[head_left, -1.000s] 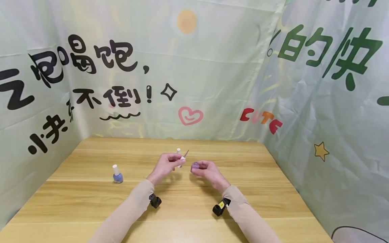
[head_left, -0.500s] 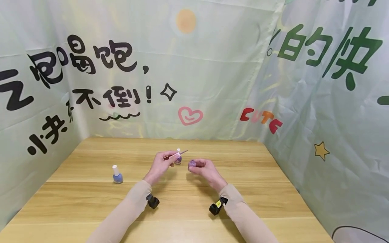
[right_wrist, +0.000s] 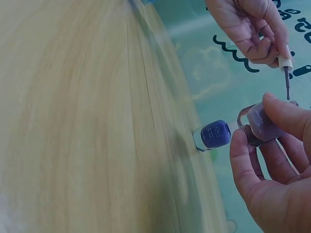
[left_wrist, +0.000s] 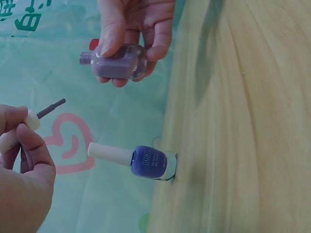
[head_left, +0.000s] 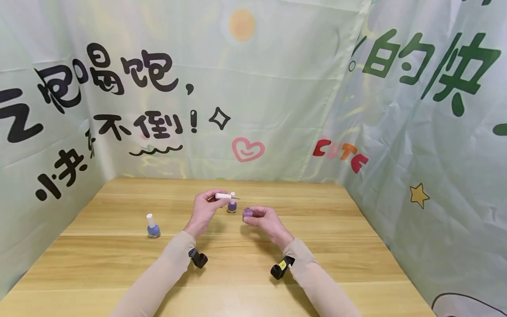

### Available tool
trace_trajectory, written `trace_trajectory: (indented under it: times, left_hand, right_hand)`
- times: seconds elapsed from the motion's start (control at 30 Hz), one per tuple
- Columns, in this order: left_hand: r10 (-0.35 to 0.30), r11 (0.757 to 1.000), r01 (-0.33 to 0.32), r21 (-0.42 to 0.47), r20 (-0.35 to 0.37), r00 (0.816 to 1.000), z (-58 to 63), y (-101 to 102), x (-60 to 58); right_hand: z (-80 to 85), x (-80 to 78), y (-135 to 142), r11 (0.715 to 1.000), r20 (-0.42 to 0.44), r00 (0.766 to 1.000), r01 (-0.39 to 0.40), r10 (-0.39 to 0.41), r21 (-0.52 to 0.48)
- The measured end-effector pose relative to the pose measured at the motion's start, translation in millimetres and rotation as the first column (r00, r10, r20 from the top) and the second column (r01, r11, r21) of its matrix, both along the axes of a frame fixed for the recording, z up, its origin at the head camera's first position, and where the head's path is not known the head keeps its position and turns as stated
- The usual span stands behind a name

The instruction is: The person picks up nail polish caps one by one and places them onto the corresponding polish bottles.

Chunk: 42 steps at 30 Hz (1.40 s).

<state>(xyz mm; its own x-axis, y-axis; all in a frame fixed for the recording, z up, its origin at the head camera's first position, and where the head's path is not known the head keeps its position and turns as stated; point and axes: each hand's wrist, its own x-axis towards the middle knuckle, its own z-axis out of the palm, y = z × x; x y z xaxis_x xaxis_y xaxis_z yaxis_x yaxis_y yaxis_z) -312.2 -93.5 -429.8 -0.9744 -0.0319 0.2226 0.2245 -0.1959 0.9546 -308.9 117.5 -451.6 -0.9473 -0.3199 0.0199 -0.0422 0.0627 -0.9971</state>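
My left hand [head_left: 203,213] pinches the white brush cap [head_left: 223,196] of a nail polish; its thin coated brush [left_wrist: 51,108] sticks out to the right, nearly level in the head view. Between thumb and fingers, my right hand [head_left: 267,220] holds the uncapped bottle of mauve nail polish [left_wrist: 116,63] off the table, neck upward. Brush and bottle neck are apart. Just behind the hands, a capped bottle of dark purple nail polish [left_wrist: 149,162] stands upright on the table. In the head view, the cap end overlaps that bottle's white cap.
A capped bottle of blue nail polish [head_left: 153,231] stands upright to the left of my left hand. The wooden table [head_left: 237,281] is bounded at the back and sides by printed cloth [head_left: 277,110]. Each wrist carries a black camera mount [head_left: 198,259].
My left hand has moved left and a little upward, and the brush has swung from pointing steeply up to nearly level. My right hand has shifted slightly left with the mauve bottle.
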Motion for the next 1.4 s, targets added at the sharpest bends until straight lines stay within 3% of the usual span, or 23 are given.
trace_trajectory:
  times: [0.2,0.43,0.63,0.77,1.13,1.4]
  left_hand:
    - [0.034,0.999,-0.034,-0.018,-0.02,0.999,3.1,0,0.8]
    - [0.061,0.996,-0.067,-0.053,-0.099,0.993,11.3,2,2.7]
    - [0.039,0.994,-0.052,-0.1,-0.126,0.991,18.8,6,6.1]
    - [0.027,0.993,-0.044,-0.106,-0.158,0.987,14.2,9,1.6]
    - [0.031,0.997,-0.038,-0.069,-0.104,0.994,12.0,13,-1.7]
    - [-0.02,0.999,0.013,-0.05,-0.127,0.992,12.4,19,-2.1]
  right_hand:
    - [-1.6,0.3,1,1.0,-0.013,1.0,-0.007,0.007,0.015]
    - [0.1,-0.8,-3,1.0,0.015,1.0,-0.002,0.002,0.004]
    - [1.6,-1.2,-5,1.0,0.022,1.0,-0.012,0.012,-0.013]
    - [2.2,0.0,-7,1.0,0.007,1.0,-0.026,0.026,0.002]
    - [1.5,3.0,-9,0.999,-0.005,0.999,-0.044,0.044,0.013]
    - [2.0,6.1,-13,0.997,0.005,0.998,-0.069,0.069,0.031]
